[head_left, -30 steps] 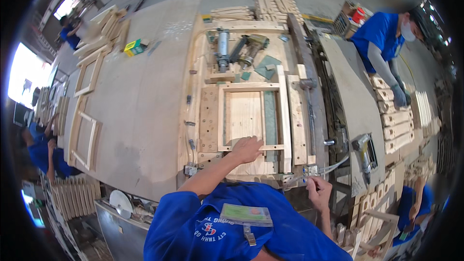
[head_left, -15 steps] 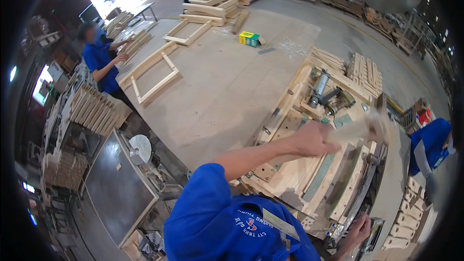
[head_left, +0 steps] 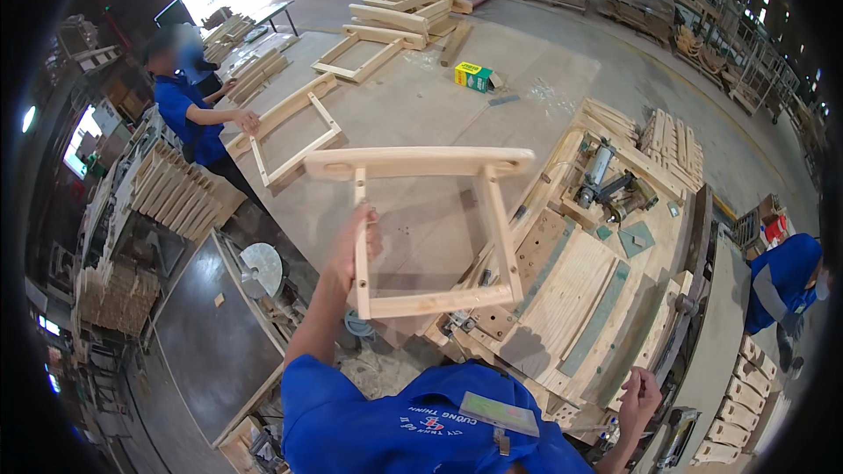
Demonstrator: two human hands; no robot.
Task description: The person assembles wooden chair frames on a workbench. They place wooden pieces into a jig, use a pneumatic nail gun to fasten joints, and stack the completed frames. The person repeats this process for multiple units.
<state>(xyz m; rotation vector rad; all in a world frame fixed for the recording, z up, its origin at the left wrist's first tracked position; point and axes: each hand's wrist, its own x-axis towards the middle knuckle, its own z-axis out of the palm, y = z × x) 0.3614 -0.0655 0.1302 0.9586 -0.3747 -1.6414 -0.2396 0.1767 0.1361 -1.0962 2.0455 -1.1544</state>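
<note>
My left hand (head_left: 358,241) is closed around the left side rail of a pale wooden frame (head_left: 421,159). The frame is held up over the near part of the big table, its wide, slotted rail at the far side and a thinner rail nearest me. Low at the right, my right hand (head_left: 639,397) is apart from the frame, its fingers loosely bent and nothing visible in them. It is beside the near right end of a wooden jig (head_left: 562,285) with green strips, metal clamps and an air cylinder (head_left: 599,165).
Another wooden frame (head_left: 329,136) lies on the table (head_left: 413,105), touched by a co-worker (head_left: 189,114) at left. Stacked frames (head_left: 408,9) and a yellow-green box (head_left: 474,76) are farther back. A dark-topped table (head_left: 206,333) stands at left; another person (head_left: 781,285) works at right.
My left hand has swung left from over the jig, bringing the wooden frame above the table. My right hand has risen slightly. At left, the co-worker has reached toward the lying frame.
</note>
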